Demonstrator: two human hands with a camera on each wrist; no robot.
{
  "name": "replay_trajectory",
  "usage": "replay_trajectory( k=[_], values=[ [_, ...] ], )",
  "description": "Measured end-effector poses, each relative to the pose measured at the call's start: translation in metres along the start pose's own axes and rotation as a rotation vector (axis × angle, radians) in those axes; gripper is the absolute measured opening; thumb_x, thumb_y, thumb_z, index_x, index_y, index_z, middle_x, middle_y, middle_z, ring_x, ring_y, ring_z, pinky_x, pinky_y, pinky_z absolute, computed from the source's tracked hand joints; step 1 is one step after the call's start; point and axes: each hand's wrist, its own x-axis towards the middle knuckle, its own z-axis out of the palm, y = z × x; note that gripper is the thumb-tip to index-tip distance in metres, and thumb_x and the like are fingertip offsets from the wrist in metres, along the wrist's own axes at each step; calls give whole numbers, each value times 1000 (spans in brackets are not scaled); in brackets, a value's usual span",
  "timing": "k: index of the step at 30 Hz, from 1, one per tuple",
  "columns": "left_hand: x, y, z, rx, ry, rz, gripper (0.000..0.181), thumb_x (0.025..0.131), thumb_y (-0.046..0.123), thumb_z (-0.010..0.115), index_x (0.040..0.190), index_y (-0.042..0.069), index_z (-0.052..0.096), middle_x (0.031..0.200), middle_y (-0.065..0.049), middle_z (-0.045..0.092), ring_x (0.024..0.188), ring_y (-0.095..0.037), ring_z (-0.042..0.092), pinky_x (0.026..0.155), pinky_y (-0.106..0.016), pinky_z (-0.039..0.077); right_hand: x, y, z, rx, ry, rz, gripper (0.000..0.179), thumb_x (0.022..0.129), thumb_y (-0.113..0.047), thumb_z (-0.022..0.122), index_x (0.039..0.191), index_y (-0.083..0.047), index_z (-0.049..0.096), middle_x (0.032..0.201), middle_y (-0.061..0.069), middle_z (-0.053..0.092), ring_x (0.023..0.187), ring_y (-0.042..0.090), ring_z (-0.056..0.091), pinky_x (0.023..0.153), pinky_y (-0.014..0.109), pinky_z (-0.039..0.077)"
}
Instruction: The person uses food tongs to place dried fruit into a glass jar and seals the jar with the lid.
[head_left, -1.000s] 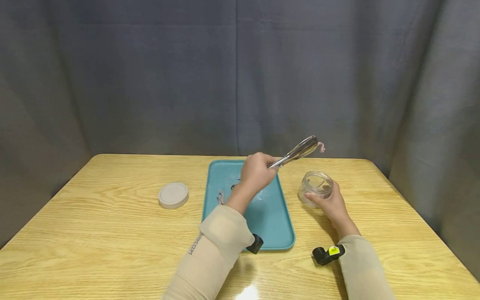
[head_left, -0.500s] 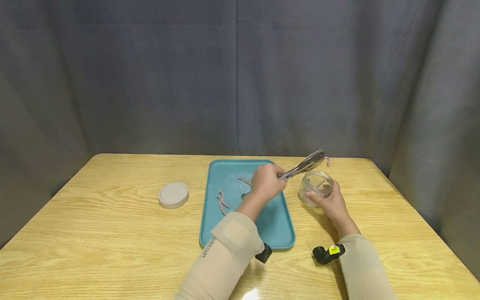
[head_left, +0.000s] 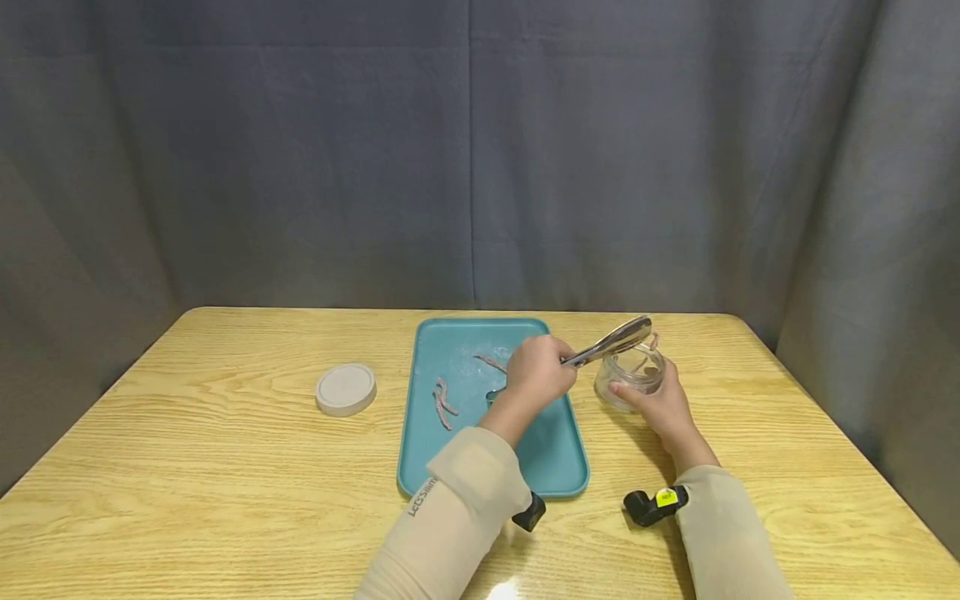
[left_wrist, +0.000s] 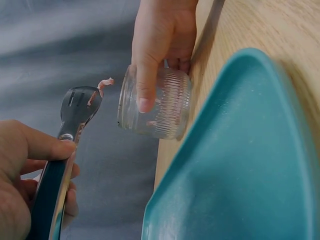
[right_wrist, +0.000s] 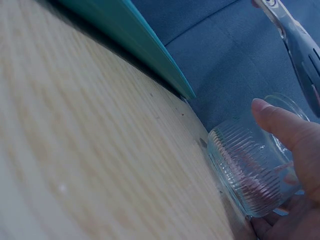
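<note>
My left hand [head_left: 537,369] grips metal tongs [head_left: 611,342] by the handles. Their slotted head [left_wrist: 80,105] pinches a thin pinkish strip [left_wrist: 106,84], whose end sticks out just above the jar's mouth. My right hand [head_left: 663,408] holds a ribbed clear glass jar [head_left: 617,392] round its side, thumb toward me. The jar stands upright on the table, uncovered. Through its wall in the right wrist view, pinkish pieces [right_wrist: 250,170] show inside. More pinkish strips [head_left: 442,404] lie on the blue-green tray [head_left: 420,450], partly behind my left forearm.
A round white lid [head_left: 346,389] lies on the wooden table [head_left: 225,467] left of the tray. The tray's raised rim [left_wrist: 280,75] runs close to the jar. A grey curtain [head_left: 315,167] hangs behind and at both sides of the table.
The left hand has moved right and down, bringing the tongs and the pinched strip from high above to the jar's mouth. The right hand and jar have stayed in place.
</note>
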Motion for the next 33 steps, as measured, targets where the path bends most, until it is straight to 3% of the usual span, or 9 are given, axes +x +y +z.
replay_trajectory(
  k=[15, 24, 33],
  values=[
    [-2, -1, 6, 43, -58, -28, 22, 75, 9, 58, 87, 22, 70, 75, 7, 61, 54, -10, 47, 44, -24, 36, 0, -1, 0, 5, 2, 4, 91, 73, -27, 69, 135, -2, 8, 132, 23, 22, 116, 36, 28, 94, 45, 21],
    [-3, -4, 8, 41, -47, -18, 19, 74, 10, 59, 83, 22, 71, 69, 8, 59, 50, -10, 43, 41, -24, 33, 1, 1, 0, 1, 3, 10, 91, 72, -27, 70, 135, -1, 9, 131, 23, 23, 116, 36, 28, 94, 44, 21],
    [-3, -5, 8, 21, -49, -28, 24, 73, 11, 58, 90, 23, 70, 81, 7, 62, 52, -10, 43, 41, -24, 33, 1, 0, -1, 16, -1, 13, 91, 72, -24, 70, 135, -1, 9, 130, 24, 25, 114, 34, 30, 94, 43, 22]
  ],
)
